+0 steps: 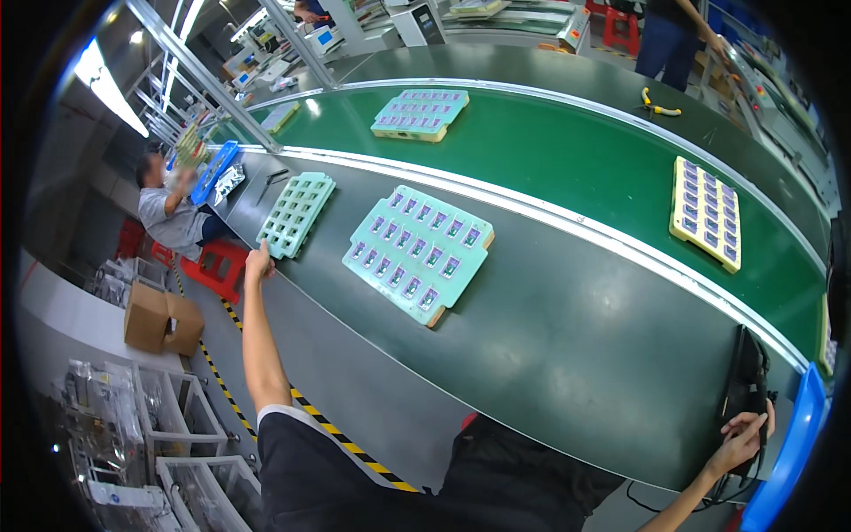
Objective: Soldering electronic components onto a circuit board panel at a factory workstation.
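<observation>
While my left hand (259, 262) stretches far out to the near edge of the dark green worktop (567, 346), its fingers look loosely curled against the corner of the empty pale green plastic tray with rows of square pockets (295, 213); I cannot tell whether they pinch the tray or only touch it. My right hand (740, 443) is down at the right end of the worktop, fingers spread partly open and laid on the black flat device standing on its edge (743, 381), touching its lower side rather than closed round it.

Just right of the empty tray, near but apart from it, lies the larger pale green tray filled with small purple parts (418, 253), set askew with one corner close to the worktop's near edge. Between that tray and the black device the dark surface is bare, a wide stretch for sliding things. Beyond a white rail runs the brighter green conveyor belt (550, 151), carrying another filled pale green tray (420, 113) further off and a yellow tray with purple parts (706, 213) to the right. A blue plastic bin (793, 452) stands just beside my right hand, at the worktop's end. To my left, below the worktop's edge, another person in a grey shirt (168, 213) sits by a red stool (217, 266).
</observation>
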Demonstrator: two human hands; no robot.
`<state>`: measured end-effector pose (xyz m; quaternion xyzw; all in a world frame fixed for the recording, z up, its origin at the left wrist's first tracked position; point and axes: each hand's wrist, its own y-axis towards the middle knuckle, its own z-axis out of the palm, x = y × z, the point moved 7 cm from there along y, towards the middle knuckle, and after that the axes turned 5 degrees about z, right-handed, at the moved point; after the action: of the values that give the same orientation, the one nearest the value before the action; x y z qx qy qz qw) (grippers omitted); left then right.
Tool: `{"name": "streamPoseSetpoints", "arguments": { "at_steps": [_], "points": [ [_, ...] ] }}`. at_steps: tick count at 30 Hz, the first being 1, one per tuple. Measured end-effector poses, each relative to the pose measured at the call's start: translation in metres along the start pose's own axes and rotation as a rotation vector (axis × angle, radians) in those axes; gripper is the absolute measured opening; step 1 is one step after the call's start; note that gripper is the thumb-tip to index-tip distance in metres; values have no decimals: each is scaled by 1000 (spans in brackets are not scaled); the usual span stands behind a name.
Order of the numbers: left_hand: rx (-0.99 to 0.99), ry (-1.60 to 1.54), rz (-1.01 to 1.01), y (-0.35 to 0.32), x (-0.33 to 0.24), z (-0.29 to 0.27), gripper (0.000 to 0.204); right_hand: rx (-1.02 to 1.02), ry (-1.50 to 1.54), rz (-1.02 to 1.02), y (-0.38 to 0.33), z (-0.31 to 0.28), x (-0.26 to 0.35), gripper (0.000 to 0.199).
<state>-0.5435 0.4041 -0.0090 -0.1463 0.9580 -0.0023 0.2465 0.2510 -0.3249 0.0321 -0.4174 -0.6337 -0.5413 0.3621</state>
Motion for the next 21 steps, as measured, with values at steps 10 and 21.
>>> {"name": "streamPoseSetpoints", "arguments": {
  "at_steps": [10, 21],
  "points": [
    [501, -391, 569, -157, -203, 72, 49, -55, 74, 37, 0, -11, -6, 32],
    [797, -343, 511, -161, -247, 148, 42, 57, 112, 34, -3, -2, 8, 24]
  ]
}}
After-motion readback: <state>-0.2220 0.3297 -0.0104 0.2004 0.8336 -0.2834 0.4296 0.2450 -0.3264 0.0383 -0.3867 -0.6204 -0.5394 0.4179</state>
